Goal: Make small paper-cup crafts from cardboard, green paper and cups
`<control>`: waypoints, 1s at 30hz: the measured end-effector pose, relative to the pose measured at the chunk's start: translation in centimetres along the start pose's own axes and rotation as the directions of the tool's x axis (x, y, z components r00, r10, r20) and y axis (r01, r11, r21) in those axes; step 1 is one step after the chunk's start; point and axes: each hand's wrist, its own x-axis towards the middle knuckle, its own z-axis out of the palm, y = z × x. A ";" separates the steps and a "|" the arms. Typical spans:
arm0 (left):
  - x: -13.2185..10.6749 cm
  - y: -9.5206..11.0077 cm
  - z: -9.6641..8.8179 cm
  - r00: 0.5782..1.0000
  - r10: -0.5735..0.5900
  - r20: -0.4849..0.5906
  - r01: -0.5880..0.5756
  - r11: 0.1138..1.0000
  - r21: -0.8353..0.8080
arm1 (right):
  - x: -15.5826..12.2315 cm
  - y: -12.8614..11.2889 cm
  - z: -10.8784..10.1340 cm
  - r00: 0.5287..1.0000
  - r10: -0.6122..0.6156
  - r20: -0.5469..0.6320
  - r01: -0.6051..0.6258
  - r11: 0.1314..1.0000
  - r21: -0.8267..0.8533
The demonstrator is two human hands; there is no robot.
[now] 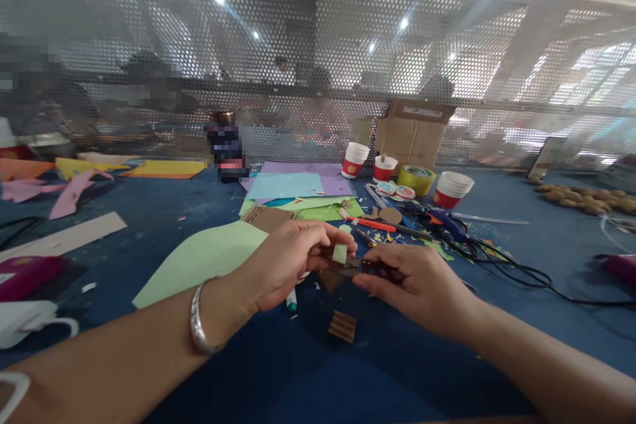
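My left hand (303,255) is closed, pinching a small piece of pale green paper (340,254) between its fingertips. Close beside it, my right hand (420,281) is closed round a dark-handled tool (381,269), whose greyish tip points toward the left fingers; its kind is mostly hidden by the hand. Below the hands lies a small square of corrugated cardboard (342,326). Another brown scrap (331,279) lies just under the fingertips. A marker with a teal end (291,301) shows partly beneath my left hand.
A large pale green sheet (199,258) spreads at left. Behind are stacked coloured papers (285,185), paper cups (355,160), yellow-green tape (416,180) and an orange cutter (372,224). A blue glue gun (447,224) trails its cable at right. A perforated metal screen (278,26) stands behind.
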 end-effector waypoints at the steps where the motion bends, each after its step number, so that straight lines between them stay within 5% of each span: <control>1: 0.0 0.1 -0.1 1.000 -0.010 -0.007 0.010 1.000 -0.009 | 0.0 0.0 0.0 1.000 -0.001 -0.003 0.001 1.000 -0.003; 24: 0.0 -0.1 0.1 0.999 -0.041 -0.002 0.041 0.998 -0.048 | -0.1 -0.1 -0.1 0.998 -0.058 -0.038 0.058 0.998 -0.014; 30: 0.1 0.0 0.1 0.997 0.006 -0.079 -0.013 0.997 -0.080 | 0.1 0.1 -0.4 0.994 0.064 -0.087 -0.052 0.989 0.137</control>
